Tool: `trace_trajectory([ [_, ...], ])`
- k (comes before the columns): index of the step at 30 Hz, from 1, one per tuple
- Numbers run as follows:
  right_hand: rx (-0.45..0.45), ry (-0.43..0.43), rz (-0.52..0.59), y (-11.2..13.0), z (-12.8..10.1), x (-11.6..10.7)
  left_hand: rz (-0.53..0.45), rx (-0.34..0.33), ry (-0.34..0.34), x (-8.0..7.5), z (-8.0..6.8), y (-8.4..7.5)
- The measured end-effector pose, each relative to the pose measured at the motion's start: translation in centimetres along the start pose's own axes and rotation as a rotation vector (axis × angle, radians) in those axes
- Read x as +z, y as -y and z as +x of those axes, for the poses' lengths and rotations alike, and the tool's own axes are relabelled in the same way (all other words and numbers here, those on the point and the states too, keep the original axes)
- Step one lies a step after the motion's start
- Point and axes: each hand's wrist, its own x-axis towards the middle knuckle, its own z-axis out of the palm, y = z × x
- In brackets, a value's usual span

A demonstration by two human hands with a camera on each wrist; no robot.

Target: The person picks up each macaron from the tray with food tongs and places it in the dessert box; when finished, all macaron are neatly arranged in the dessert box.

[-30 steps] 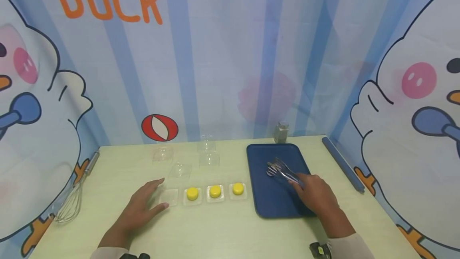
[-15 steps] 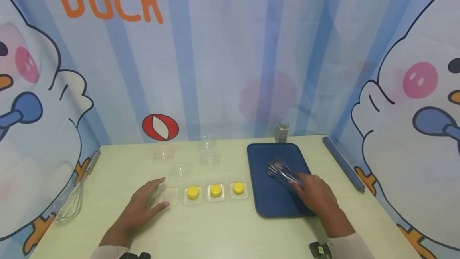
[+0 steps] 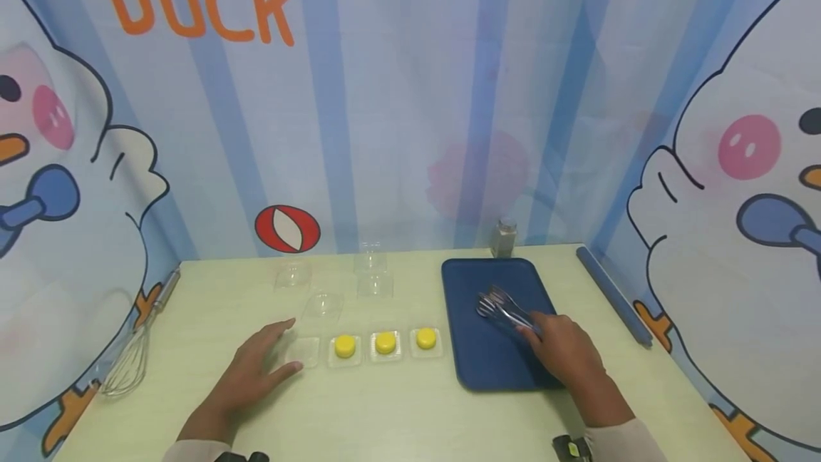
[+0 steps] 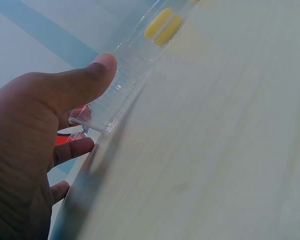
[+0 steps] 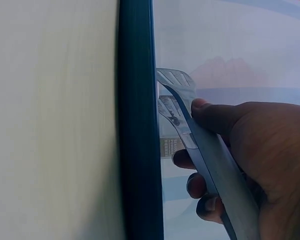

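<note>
My left hand [image 3: 253, 366] lies on the table at the left end of a row of clear plastic trays, thumb and fingers spread about the leftmost bare tray [image 3: 304, 352]. In the left wrist view the thumb overlaps that tray. To its right, three more trays each hold a yellow macaron: left [image 3: 344, 346], middle [image 3: 385, 342] and right [image 3: 426, 338]. My right hand [image 3: 567, 351] grips metal tongs [image 5: 210, 160] by the handles, over a dark blue tray [image 3: 471, 362]. The slotted tong heads stand slightly apart with nothing between them.
Several clear plastic lids, one nearest the row [image 3: 323, 304], lie behind the macarons. A whisk [image 3: 131, 358] lies along the left edge. A small glass jar [image 3: 504, 238] stands behind the blue tray. A blue-grey bar [image 3: 613, 296] runs along the right edge, and a printed curtain [image 3: 404, 91] surrounds the table.
</note>
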Motion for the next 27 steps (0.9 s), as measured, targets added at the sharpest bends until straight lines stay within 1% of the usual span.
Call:
trace_trajectory([
  [4, -0.005, -0.009, 0.003, 0.0, -0.2, 0.1, -0.015, -0.009, 0.006, -0.1, -0.1, -0.2],
  [12, -0.010, -0.024, -0.010, 0.2, -0.3, -0.1, -0.008, 0.021, -0.014, 0.2, -0.2, 0.0],
  [18, -0.034, -0.072, -0.014, 0.3, -0.2, -0.5, 0.000, 0.004, -0.010, -0.1, -0.1, -0.3],
  [22, -0.054, -0.079, -0.013, 0.5, -0.1, -0.7, 0.001, -0.003, -0.006, -0.3, -0.1, -0.6],
  [27, -0.095, -0.106, -0.017, 1.1, 0.3, -0.8, -0.019, -0.022, 0.006, -0.3, -0.1, -0.6],
])
